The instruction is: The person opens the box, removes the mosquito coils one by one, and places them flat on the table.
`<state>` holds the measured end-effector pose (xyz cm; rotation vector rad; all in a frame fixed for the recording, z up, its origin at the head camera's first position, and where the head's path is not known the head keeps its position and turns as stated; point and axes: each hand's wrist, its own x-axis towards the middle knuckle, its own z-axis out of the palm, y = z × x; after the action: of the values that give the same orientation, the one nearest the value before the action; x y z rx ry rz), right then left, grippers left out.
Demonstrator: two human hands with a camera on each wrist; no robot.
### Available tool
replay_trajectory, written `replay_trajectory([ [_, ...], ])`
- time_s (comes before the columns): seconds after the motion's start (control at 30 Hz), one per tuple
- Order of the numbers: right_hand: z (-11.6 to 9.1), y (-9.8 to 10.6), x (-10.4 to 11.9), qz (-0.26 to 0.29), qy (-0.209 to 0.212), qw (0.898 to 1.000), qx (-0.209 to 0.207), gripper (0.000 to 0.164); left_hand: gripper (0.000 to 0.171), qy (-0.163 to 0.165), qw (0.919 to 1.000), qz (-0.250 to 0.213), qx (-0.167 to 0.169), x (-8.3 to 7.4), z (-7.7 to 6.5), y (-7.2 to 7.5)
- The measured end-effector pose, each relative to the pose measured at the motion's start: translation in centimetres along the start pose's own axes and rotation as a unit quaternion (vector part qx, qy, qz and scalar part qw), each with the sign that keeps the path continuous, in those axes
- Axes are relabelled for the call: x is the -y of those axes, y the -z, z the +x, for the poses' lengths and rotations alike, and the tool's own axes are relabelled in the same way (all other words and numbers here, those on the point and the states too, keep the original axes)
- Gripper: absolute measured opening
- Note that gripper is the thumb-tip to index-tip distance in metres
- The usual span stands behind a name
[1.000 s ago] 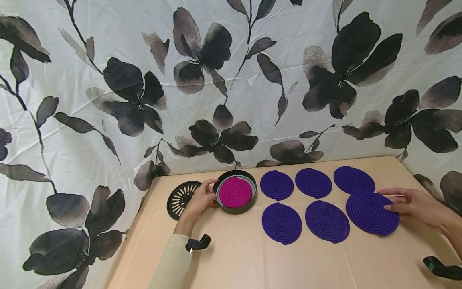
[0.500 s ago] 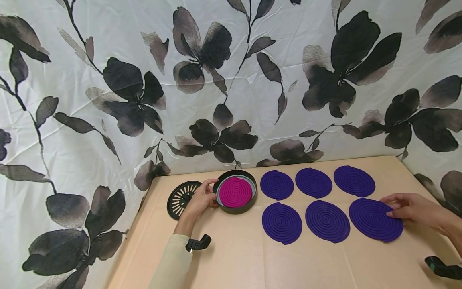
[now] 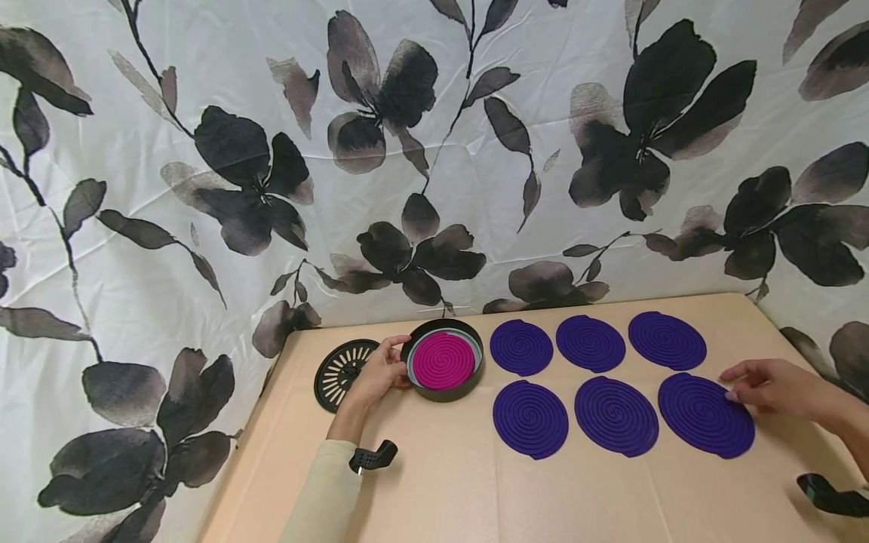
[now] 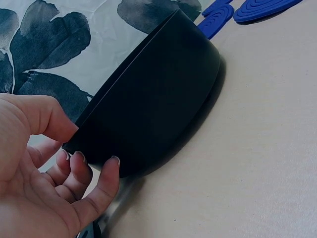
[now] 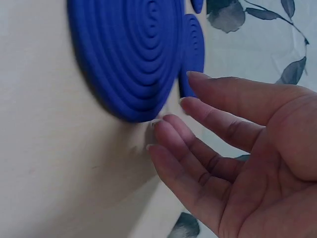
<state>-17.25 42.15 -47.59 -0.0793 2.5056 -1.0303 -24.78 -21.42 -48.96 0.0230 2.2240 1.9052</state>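
My left hand [image 3: 382, 375] grips the rim of a round black holder [image 3: 479, 367], thumb over the edge and fingertips against its outer wall [image 4: 148, 94] in the left wrist view. Inside the holder lies a magenta spiral coaster [image 3: 443, 361]. My right hand [image 3: 781, 388] has its fingers loosely extended at the right edge of the front-right purple coaster [image 3: 706, 415]. In the right wrist view, the fingertips are right beside that coaster [image 5: 133, 64], with nothing held between them. The coaster lies flat on the table.
Several other purple spiral coasters lie in two rows, among them one at the back right [image 3: 667, 341] and one at the front left [image 3: 530, 419]. A black slotted disc [image 3: 330, 377] lies left of the holder, partly behind my left hand. A floral cloth [image 3: 516, 188] hangs behind the table [image 3: 577, 501].
My right hand has brought the front-right purple coaster down toward the front of the table, off the back-right one, and let go of it. The left hand has stayed on the holder.
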Motion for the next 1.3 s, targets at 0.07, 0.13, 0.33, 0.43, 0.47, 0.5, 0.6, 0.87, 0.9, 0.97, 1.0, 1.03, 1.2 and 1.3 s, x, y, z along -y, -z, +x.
replay_trajectory([
  [0.07, -0.1, 0.1, 0.7, -0.019, 0.006, 1.000, -0.017, 0.038, 0.063, 0.001, 1.0000, -0.001, -0.001, 0.1, 0.0, 0.0],
  [0.13, -0.1, 0.1, 1.3, -0.028, 0.016, 0.999, -0.032, 0.039, 0.063, 0.002, 1.0000, -0.001, -0.003, 0.1, 0.1, 0.1],
  [0.33, 0.3, -0.1, 3.0, -0.048, 0.077, 0.992, -0.086, 0.036, 0.064, 0.002, 1.0000, -0.002, -0.007, 0.2, 0.1, 0.0],
  [0.43, 0.7, -0.3, 4.0, -0.042, 0.098, 0.990, -0.097, 0.038, 0.064, 0.002, 0.9999, -0.005, -0.010, 0.1, 0.1, 0.0],
  [0.47, 0.9, -0.3, 4.3, -0.038, 0.100, 0.989, -0.098, 0.038, 0.064, 0.001, 0.9999, -0.005, -0.011, 0.1, 0.1, 0.0],
  [0.5, 1.0, -0.4, 4.7, -0.034, 0.098, 0.990, -0.099, 0.040, 0.065, 0.001, 0.9999, -0.004, -0.010, 0.1, 0.2, 0.0],
  [0.6, 1.4, -0.6, 5.8, -0.024, 0.102, 0.989, -0.100, 0.043, 0.065, 0.001, 1.0000, 0.000, -0.006, 0.1, 0.2, 0.1],
  [0.87, 2.6, -1.3, 8.7, 0.005, 0.116, 0.989, -0.089, 0.046, 0.063, 0.001, 1.0000, 0.003, -0.004, 0.1, 0.2, 0.1],
  [0.9, 2.7, -1.3, 9.0, -0.001, 0.117, 0.989, -0.091, 0.046, 0.063, 0.000, 1.0000, 0.003, -0.004, 0.1, 0.2, 0.1],
  [0.97, 3.0, -1.5, 9.5, -0.011, 0.122, 0.988, -0.097, 0.046, 0.063, -0.002, 1.0000, 0.003, -0.004, 0.0, 0.2, 0.1],
  [1.0, 3.2, -1.5, 9.7, -0.012, 0.125, 0.987, -0.100, 0.046, 0.063, -0.002, 1.0000, 0.004, -0.005, -0.1, 0.2, 0.1],
  [1.03, 3.4, -1.6, 10.0, -0.011, 0.128, 0.986, -0.104, 0.045, 0.063, -0.002, 1.0000, 0.004, -0.005, -0.1, 0.2, 0.0],
  [1.2, 4.3, -2.1, 11.2, 0.016, 0.142, 0.983, -0.118, 0.044, 0.063, 0.002, 0.9999, 0.008, -0.008, 0.0, 0.3, 0.0],
  [1.3, 4.9, -2.5, 11.9, 0.044, 0.153, 0.980, -0.116, 0.045, 0.065, 0.007, 0.9999, 0.009, -0.004, -0.1, 0.4, 0.1],
])
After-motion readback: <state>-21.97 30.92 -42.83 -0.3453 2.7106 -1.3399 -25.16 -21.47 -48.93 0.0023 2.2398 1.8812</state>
